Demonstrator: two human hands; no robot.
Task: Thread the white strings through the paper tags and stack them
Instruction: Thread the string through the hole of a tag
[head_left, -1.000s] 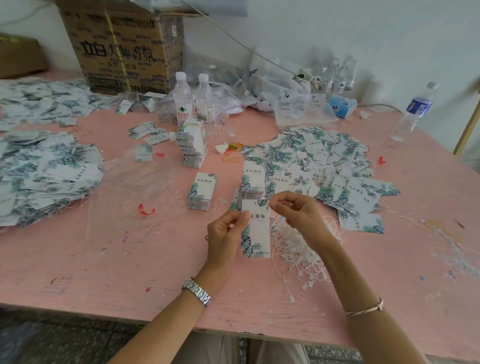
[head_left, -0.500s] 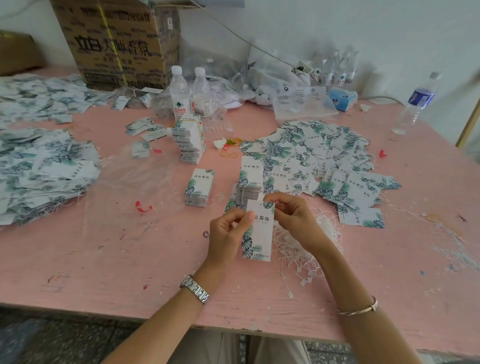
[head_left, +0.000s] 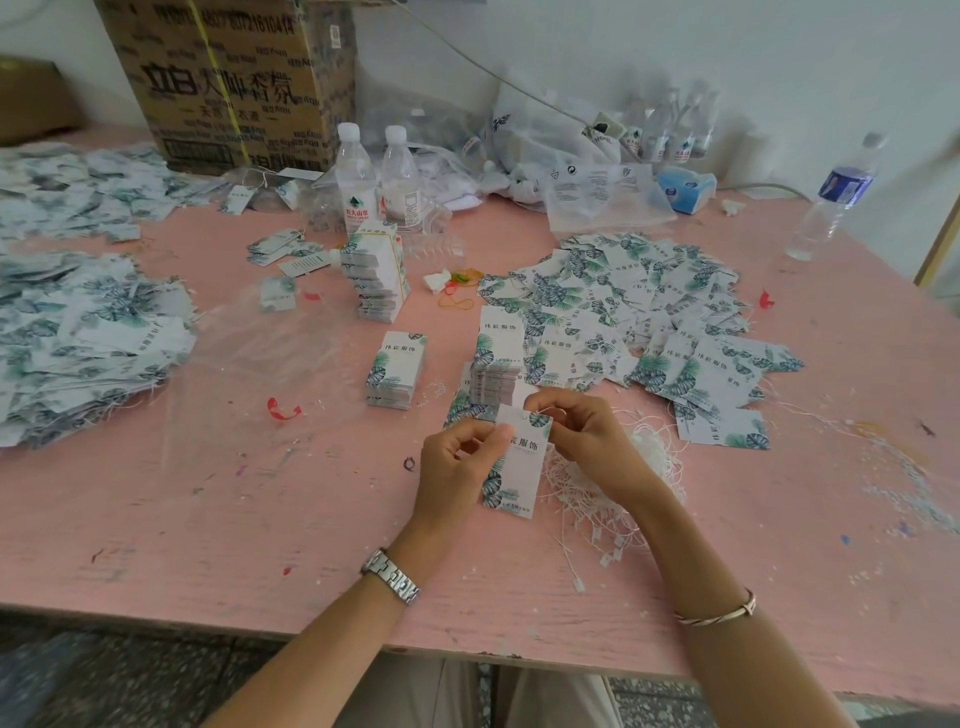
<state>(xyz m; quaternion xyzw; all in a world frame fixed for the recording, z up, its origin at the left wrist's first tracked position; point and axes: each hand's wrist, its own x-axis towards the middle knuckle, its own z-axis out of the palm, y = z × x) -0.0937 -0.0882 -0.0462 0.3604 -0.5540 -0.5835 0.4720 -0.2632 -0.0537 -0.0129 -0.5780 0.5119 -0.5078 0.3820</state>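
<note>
My left hand pinches a white paper tag with green leaf print by its upper left edge, holding it upright above the table. At the tag's top hole my right hand pinches a thin white string. A tangled heap of white strings lies under my right wrist. Just behind the hands stands a neat stack of tags, with another stack to its left. Loose tags spread out at the right.
On the pink table, large heaps of strung tags lie at the left. A banded tall tag stack, two water bottles, a cardboard box, plastic bags and another bottle stand at the back.
The camera view dipped and shifted slightly. Both hands stay at the tag; my right hand's fingers have moved a little closer to the hole at the tag's top.
</note>
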